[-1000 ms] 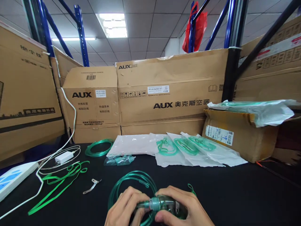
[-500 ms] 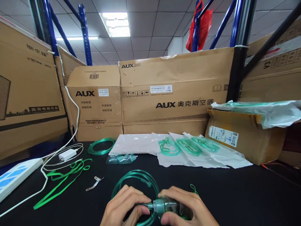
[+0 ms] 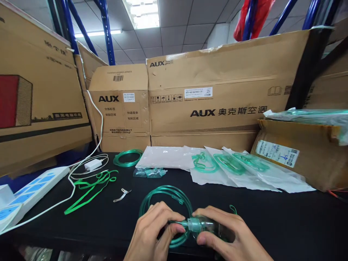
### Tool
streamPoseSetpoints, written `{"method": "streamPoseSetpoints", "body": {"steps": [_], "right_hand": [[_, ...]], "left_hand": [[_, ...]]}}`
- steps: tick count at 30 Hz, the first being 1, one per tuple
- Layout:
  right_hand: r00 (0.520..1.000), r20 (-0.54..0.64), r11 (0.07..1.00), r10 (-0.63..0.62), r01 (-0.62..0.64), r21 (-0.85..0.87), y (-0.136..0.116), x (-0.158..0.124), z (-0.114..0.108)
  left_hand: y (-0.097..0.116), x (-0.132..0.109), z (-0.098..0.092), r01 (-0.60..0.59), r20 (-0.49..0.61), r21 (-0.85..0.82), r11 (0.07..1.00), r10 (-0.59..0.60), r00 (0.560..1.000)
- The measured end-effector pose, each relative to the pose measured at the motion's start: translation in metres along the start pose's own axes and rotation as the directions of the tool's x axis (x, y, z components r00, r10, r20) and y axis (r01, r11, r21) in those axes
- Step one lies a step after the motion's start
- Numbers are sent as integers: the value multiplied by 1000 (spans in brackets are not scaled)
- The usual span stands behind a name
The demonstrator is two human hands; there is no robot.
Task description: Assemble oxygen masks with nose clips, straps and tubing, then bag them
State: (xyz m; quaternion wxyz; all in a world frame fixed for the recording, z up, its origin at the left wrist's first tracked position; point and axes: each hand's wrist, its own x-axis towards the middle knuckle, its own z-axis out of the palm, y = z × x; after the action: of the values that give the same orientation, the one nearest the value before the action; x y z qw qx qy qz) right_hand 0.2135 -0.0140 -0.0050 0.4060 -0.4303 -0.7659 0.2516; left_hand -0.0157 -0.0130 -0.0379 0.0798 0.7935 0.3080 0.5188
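With fingers and thumb pinched together, my left hand [image 3: 155, 230] grips the end of the clear green tubing [image 3: 166, 190], whose coil lies on the black table behind and beneath it. The tube end meets the pale green connector [image 3: 193, 224] of a see-through greenish plastic oxygen mask [image 3: 208, 226]. My right hand [image 3: 234, 233] is closed around this mask, hiding much of its body. How far the tube sits on the connector cannot be made out. A thin green strap loop [image 3: 233, 209] shows just behind the right hand.
Left of the hands lie a small metal piece [image 3: 122, 195], green straps [image 3: 89, 195] and a white power strip [image 3: 40, 190] with cables. At the back are another tubing coil [image 3: 127, 158], white packets [image 3: 168, 158] and packaged masks [image 3: 231, 165]. An opened carton [image 3: 272, 136] stands right.
The camera view has shifted, so the scene sits farther right and a lower edge of the table now shows. Both hands keep the same grip on tube and mask.
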Motion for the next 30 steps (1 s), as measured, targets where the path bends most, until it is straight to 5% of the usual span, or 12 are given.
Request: {"method": "streamPoseSetpoints", "body": {"steps": [30], "right_hand": [[1000, -8, 1000, -17, 17, 6, 0, -1, 2]], "left_hand": [[1, 0, -4, -63, 39, 42, 997, 62, 997]]}}
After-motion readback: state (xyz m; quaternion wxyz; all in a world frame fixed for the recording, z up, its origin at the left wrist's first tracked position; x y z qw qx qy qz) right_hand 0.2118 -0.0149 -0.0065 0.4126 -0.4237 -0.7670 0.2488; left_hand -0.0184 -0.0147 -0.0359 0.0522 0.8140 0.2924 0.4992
